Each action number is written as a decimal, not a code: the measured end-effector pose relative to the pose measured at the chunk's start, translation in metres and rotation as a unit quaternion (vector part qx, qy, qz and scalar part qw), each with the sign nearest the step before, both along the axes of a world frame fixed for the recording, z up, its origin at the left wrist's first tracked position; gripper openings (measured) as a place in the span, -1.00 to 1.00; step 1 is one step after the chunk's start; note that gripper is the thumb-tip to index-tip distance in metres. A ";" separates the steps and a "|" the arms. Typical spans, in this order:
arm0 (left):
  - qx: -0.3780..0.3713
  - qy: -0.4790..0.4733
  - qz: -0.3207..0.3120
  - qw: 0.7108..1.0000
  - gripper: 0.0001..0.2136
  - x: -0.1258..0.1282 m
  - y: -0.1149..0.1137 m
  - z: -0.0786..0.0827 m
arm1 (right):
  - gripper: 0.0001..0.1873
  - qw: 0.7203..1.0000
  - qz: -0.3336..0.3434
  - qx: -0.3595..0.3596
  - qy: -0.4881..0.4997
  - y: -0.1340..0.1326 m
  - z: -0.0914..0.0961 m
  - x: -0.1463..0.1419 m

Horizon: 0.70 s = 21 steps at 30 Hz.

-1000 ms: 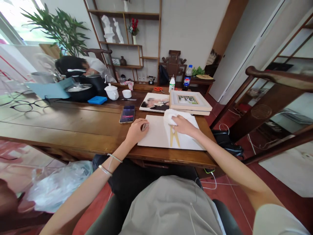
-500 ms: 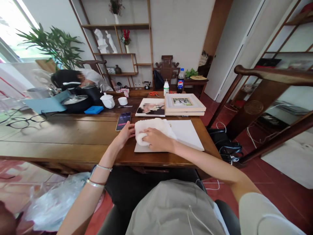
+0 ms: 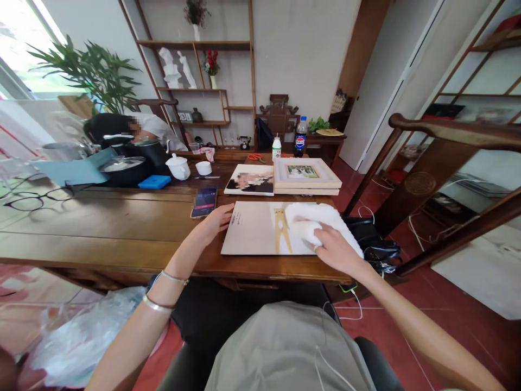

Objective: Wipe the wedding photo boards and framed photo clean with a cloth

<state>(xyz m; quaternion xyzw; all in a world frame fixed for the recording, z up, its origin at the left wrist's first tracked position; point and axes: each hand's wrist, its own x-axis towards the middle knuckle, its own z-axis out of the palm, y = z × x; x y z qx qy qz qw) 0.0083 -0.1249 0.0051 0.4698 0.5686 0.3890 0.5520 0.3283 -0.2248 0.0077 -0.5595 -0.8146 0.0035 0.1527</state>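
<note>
A flat white panel lies near the table's front edge, with a gold, two-legged piece in its middle and small print at its upper left. My right hand grips a bunched part of a fluffy white cloth, which is spread over the panel's right end and hides it. At the panel's left edge rests my left hand, its fingers stretched out along the side and holding nothing. Just beyond that hand is a phone with its screen lit.
Behind the panel lie a photo print and stacked white frames. A cola bottle, a small white bottle and orange-handled scissors stand or lie farther back. A teapot and eyeglasses are to the left.
My right hand has carried the white cloth from the panel's left part to its right end, uncovering the gold piece and the print. My left hand stays by the left edge.
</note>
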 end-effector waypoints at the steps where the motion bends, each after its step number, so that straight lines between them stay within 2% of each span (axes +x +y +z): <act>1: -0.009 0.000 0.003 1.000 -0.65 0.000 0.002 0.002 | -0.84 1.000 -0.008 -0.009 0.016 -0.007 0.002 -0.006; 4: -0.023 0.009 -0.009 1.000 -0.61 -0.003 0.007 0.006 | -0.83 0.998 0.016 0.026 0.052 -0.012 0.007 -0.032; 7: -0.042 0.011 -0.033 0.999 -0.60 -0.004 0.008 0.011 | -0.84 0.993 0.098 0.058 0.035 -0.001 0.002 -0.066; 11: -0.073 -0.018 -0.008 0.997 -0.60 0.002 0.004 0.018 | -0.57 0.991 0.116 0.057 -0.018 0.013 -0.013 -0.101; 14: -0.093 -0.049 0.036 0.994 -0.56 0.006 0.002 0.023 | -0.48 0.990 0.116 0.073 -0.038 0.016 -0.019 -0.108; 17: -0.102 -0.068 0.048 0.991 -0.50 0.007 0.001 0.027 | -0.46 0.988 0.127 0.082 -0.041 0.015 -0.019 -0.106; 21: -0.109 -0.084 0.049 0.989 -0.45 0.006 -0.003 0.031 | -0.57 0.985 0.144 0.082 -0.041 0.014 -0.017 -0.108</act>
